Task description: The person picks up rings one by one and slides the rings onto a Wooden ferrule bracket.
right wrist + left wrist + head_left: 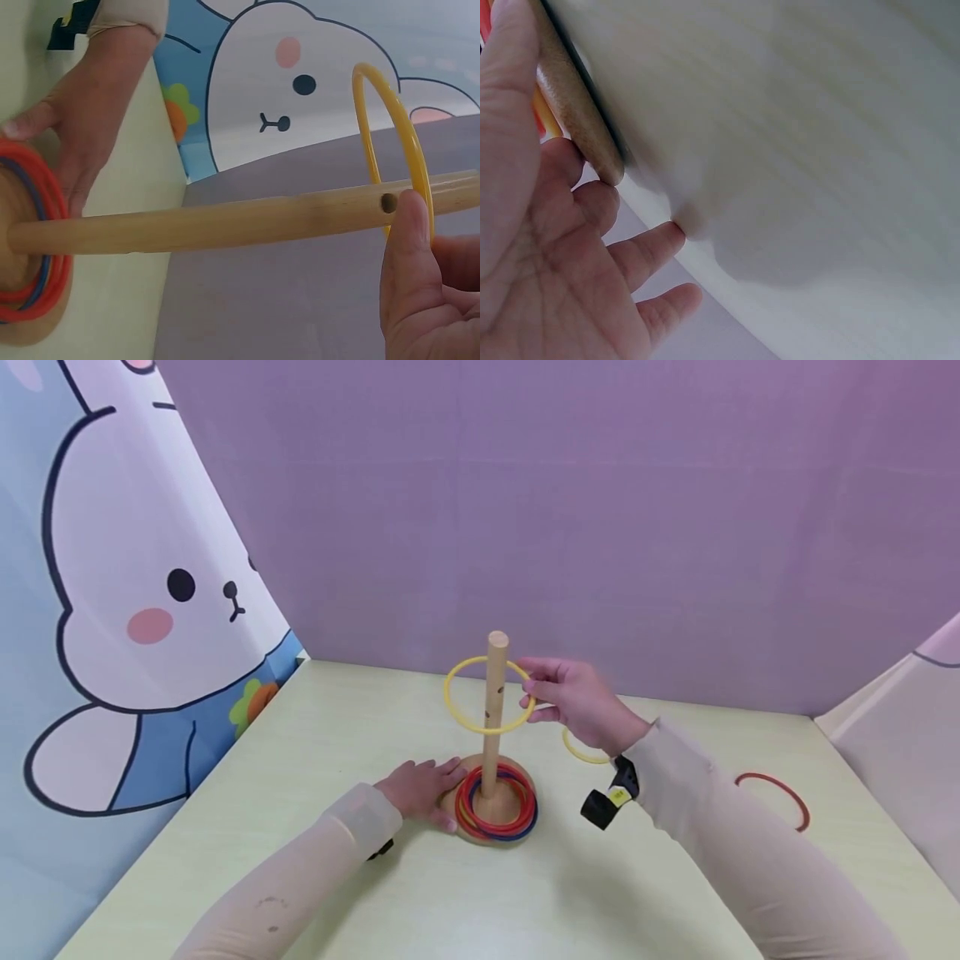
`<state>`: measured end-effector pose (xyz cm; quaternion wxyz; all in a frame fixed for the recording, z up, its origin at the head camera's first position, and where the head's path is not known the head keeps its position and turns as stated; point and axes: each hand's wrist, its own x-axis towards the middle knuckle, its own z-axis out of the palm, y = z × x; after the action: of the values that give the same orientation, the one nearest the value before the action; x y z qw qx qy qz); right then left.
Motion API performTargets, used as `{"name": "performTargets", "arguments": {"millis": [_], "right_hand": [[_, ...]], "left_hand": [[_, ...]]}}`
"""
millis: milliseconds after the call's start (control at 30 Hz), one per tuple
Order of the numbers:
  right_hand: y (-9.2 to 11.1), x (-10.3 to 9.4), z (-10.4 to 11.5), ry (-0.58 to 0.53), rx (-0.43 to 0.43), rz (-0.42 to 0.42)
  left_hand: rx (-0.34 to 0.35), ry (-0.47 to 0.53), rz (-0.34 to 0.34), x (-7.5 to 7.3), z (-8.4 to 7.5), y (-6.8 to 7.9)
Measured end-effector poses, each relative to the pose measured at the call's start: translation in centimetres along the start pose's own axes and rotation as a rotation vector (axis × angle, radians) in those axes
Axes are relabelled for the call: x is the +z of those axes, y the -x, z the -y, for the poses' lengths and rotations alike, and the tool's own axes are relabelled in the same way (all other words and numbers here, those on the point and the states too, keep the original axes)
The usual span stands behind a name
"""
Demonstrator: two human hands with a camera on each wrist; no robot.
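Note:
A round wooden post [492, 752] stands upright on a wooden disc base [474, 766]. Red and blue rings [534, 802] lie stacked around its foot, with a bit of yellow showing among them. My right hand [573, 697] pinches a yellow ring [448, 700] between thumb and fingers. That ring encircles the post near its top, its front edge crossing before the wood. At the base's left edge rests my left hand [422, 789], thumb and fingers spread. In the left wrist view, fingertips [604, 196] touch the rim of the base.
Another yellow ring [583, 758] lies on the table behind my right wrist, partly hidden. Farther right is a red ring [802, 810], partly covered by my sleeve. A purple backdrop [637, 527] rises behind the table, and a rabbit-print cloth [127, 610] hangs at the left.

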<state>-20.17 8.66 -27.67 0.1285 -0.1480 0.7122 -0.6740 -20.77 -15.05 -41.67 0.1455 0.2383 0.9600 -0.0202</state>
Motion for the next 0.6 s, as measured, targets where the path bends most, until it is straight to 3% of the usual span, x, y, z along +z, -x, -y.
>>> {"name": "performTargets", "arguments": {"millis": [267, 600], "right_hand": [[-0.1, -0.1, -2.7, -0.004, -0.005, -0.036], [-0.1, 0.4, -4.9, 0.003, 0.062, -0.082]], "left_hand": [[-0.007, 0.016, 0.015, -0.1, 0.1, 0.0], [0.003, 0.049, 0.019, -0.1, 0.1, 0.0]]}}
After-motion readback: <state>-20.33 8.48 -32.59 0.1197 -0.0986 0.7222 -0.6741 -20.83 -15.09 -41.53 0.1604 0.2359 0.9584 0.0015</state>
